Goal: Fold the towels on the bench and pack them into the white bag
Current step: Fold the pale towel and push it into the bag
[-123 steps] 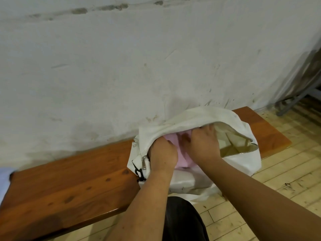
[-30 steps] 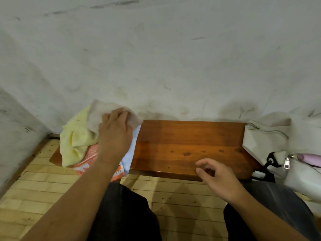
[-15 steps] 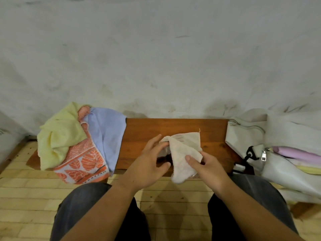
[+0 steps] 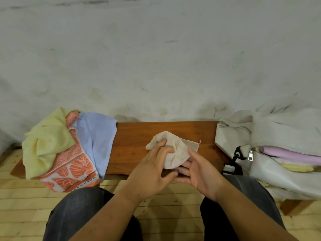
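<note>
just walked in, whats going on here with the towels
A seated person holds a small beige towel over the middle of the wooden bench, left hand gripping its top, right hand under it. A yellow towel, an orange leaf-print towel and a blue towel lie heaped unfolded at the left end. The white bag sits open at the right end, a pink towel inside.

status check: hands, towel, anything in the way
Left hand grips the beige towel, right hand pinches its edge. Towel bunched over the bench, not yet folded. Pile of towels left, white bag open right, nothing blocking.
</note>
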`<state>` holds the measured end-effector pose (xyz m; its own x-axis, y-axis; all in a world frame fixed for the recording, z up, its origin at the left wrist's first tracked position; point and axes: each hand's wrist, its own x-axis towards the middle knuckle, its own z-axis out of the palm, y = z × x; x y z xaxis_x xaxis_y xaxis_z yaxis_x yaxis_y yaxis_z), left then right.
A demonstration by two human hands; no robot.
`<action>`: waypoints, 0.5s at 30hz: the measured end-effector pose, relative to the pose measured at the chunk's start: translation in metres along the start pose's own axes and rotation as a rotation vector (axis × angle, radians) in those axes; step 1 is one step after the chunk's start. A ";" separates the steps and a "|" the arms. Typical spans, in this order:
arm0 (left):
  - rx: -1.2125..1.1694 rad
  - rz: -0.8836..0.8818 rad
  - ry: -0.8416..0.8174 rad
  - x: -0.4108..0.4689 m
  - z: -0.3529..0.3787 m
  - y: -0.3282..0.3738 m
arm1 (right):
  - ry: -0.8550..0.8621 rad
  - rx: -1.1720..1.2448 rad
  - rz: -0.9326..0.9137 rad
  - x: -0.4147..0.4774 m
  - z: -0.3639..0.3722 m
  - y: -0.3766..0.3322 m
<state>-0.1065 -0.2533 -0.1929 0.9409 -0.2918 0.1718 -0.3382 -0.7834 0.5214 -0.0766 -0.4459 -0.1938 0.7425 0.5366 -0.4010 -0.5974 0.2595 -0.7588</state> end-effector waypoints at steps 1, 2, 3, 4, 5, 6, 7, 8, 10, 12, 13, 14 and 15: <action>-0.009 -0.006 0.027 0.001 0.000 0.000 | -0.015 -0.021 0.000 -0.001 -0.001 -0.001; -0.026 -0.010 0.056 0.003 -0.002 0.000 | -0.017 -0.043 -0.007 -0.002 -0.003 -0.001; -0.043 -0.011 0.083 0.004 -0.004 0.000 | -0.011 -0.077 -0.025 -0.003 -0.005 -0.002; -0.054 -0.011 0.101 0.005 -0.007 0.001 | 0.005 -0.128 -0.055 -0.005 -0.006 -0.002; -0.064 -0.011 0.109 0.006 -0.009 0.002 | 0.036 -0.196 -0.094 -0.006 -0.006 -0.001; -0.082 -0.004 0.105 0.008 -0.010 0.003 | 0.081 -0.274 -0.135 -0.008 -0.006 -0.001; -0.112 0.010 0.092 0.009 -0.010 0.004 | 0.126 -0.353 -0.175 -0.010 -0.005 0.000; -0.146 0.021 0.075 0.010 -0.008 0.005 | 0.166 -0.411 -0.212 -0.012 -0.004 0.000; -0.182 0.004 0.052 0.010 -0.006 0.007 | 0.210 -0.426 -0.264 -0.014 -0.004 0.000; -0.204 -0.047 0.008 0.009 -0.006 0.011 | 0.226 -0.360 -0.270 -0.014 -0.005 -0.001; -0.227 -0.073 -0.028 0.008 -0.005 0.014 | 0.224 -0.338 -0.259 -0.015 -0.006 -0.001; -0.251 -0.096 -0.063 0.007 -0.005 0.016 | 0.214 -0.332 -0.246 -0.015 -0.006 -0.001; -0.257 -0.103 -0.086 0.005 -0.004 0.018 | 0.196 -0.339 -0.235 -0.015 -0.006 -0.001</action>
<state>-0.1075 -0.2669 -0.1792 0.9613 -0.2722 0.0414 -0.2153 -0.6495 0.7292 -0.0861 -0.4588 -0.1901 0.9088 0.3243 -0.2625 -0.2970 0.0608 -0.9529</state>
